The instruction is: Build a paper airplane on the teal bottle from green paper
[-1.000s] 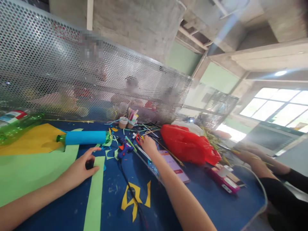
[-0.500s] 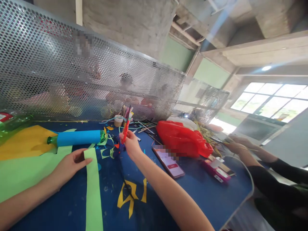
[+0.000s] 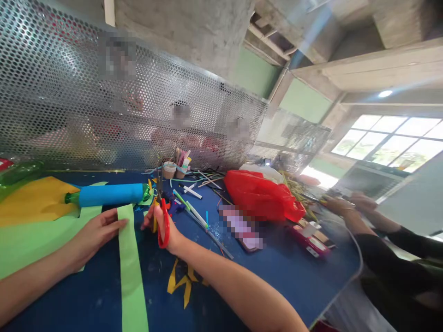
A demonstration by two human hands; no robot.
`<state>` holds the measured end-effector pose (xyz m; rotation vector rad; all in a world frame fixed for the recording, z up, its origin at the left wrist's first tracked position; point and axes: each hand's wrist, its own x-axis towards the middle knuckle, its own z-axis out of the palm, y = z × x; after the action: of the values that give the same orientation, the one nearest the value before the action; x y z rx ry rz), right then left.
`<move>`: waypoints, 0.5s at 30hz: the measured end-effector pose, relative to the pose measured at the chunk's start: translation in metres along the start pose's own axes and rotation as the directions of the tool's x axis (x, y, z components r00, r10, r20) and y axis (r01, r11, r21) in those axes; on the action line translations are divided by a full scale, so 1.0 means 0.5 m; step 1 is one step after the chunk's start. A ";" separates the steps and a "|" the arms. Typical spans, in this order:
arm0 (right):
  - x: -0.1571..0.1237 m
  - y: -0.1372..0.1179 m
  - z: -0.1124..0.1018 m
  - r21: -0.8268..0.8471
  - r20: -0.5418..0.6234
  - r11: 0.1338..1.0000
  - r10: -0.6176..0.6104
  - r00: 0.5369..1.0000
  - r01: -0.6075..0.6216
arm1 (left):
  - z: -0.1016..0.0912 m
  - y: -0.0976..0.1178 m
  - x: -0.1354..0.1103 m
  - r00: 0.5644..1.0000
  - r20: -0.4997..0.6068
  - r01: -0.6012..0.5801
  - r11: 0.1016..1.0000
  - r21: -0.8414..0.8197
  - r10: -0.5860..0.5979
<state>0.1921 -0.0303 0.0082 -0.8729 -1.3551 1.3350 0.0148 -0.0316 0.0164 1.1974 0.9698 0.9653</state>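
My right hand [image 3: 162, 227] is closed round red-handled scissors [image 3: 163, 220], blades pointing up, just right of a long light-green paper strip [image 3: 130, 272] on the blue table [image 3: 277, 272]. My left hand [image 3: 92, 235] rests on the strip's upper left edge, fingers pressed flat against it. Behind both hands lies a green bottle wrapped in blue paper [image 3: 107, 194].
Yellow paper [image 3: 31, 200] and a large green sheet [image 3: 27, 246] lie at left. A red plastic bag [image 3: 261, 196], a phone [image 3: 242, 228], sticks, scraps and small cups [image 3: 175, 169] crowd the middle. A perforated metal screen [image 3: 138, 106] stands behind. Another person's arms [image 3: 367, 221] work at right.
My right hand picked up the red scissors at the back of the table and brought them back to beside the green strip. My left hand stayed on the strip.
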 end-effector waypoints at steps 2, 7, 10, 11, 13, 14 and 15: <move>0.000 0.012 0.001 0.130 -0.035 0.991 -0.018 0.999 0.023 | -0.004 -0.006 0.003 1.000 0.009 0.013 1.000 -0.022 -0.013; 0.002 0.017 0.001 0.178 -0.035 0.984 -0.005 0.999 0.011 | -0.010 -0.016 0.007 0.998 0.055 0.026 0.999 -0.038 -0.024; -0.002 0.011 0.003 0.148 -0.016 0.989 -0.021 1.000 0.023 | -0.008 -0.019 0.007 0.998 0.058 0.017 0.999 -0.049 -0.014; -0.004 0.009 0.005 0.132 -0.012 0.991 -0.029 1.000 0.030 | -0.007 -0.018 0.006 0.998 0.054 0.014 0.999 -0.052 -0.011; -0.009 0.007 0.007 0.088 -0.010 0.995 -0.043 0.999 0.044 | -0.003 -0.016 0.004 0.999 0.042 0.014 0.998 -0.055 -0.012; -0.012 0.007 0.008 0.061 -0.006 0.997 -0.050 0.999 0.050 | -0.001 -0.014 0.002 0.999 0.033 0.020 0.998 -0.054 -0.018; -0.014 0.006 0.009 0.033 -0.001 0.998 -0.057 0.998 0.057 | 0.001 -0.012 0.001 0.999 0.023 0.030 0.998 -0.052 -0.028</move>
<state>0.1892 -0.0377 0.0044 -0.8062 -1.3444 1.3096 0.0158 -0.0320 0.0107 1.1455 0.9363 0.9468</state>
